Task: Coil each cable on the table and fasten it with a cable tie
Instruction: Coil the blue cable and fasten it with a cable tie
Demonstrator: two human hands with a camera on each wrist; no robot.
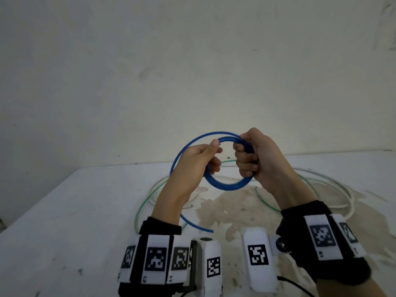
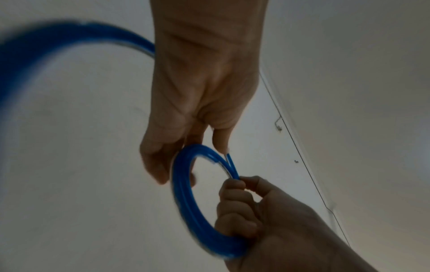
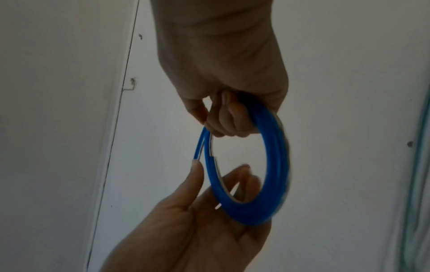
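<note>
I hold a blue cable (image 1: pixel 227 186) wound into a small coil of several turns, raised above the white table (image 1: pixel 75 211). My right hand (image 1: pixel 244 153) is fisted round the coil's right side, also seen in the right wrist view (image 3: pixel 218 123). My left hand (image 1: pixel 215 155) holds the coil's left side, thumb on top and fingers under it. In the left wrist view the left thumb touches a strand of the coil (image 2: pixel 184 202). One looser outer turn arcs behind my left forearm. Its free end (image 1: pixel 205 229) hangs near the table.
A thick white cable (image 1: pixel 334 183) lies in loose loops on the table behind my hands. A thin green cable (image 1: pixel 137 211) curves across it on both sides. A brown stain (image 1: pixel 225 206) marks the tabletop centre. A plain wall stands just beyond the table's far edge.
</note>
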